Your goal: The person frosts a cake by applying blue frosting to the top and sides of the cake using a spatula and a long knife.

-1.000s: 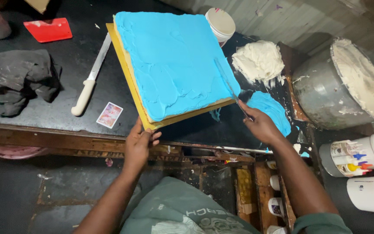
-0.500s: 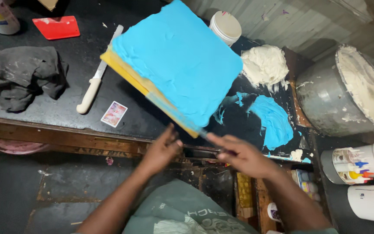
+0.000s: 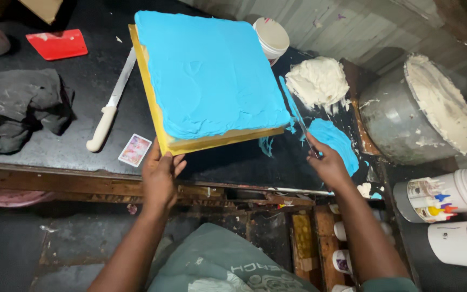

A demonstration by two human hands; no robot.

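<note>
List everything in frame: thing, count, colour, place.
cake: 1, blue icing, on yellow board, centre of worktop
spatula: 1, blue-smeared blade, at the cake's right edge
knife: 1, white handle, left of the board
scraper: 1, red, far left
cloth: 1, dark grey, left edge
card: 1, pinkish, near front edge
white icing pile: 1, right of the cake
blue icing patch: 1, on worktop, right
tub: 1, white, behind the cake
metal bowl: 1, white residue, far right
left hand: on the board's near corner
right hand: grips the spatula
</note>
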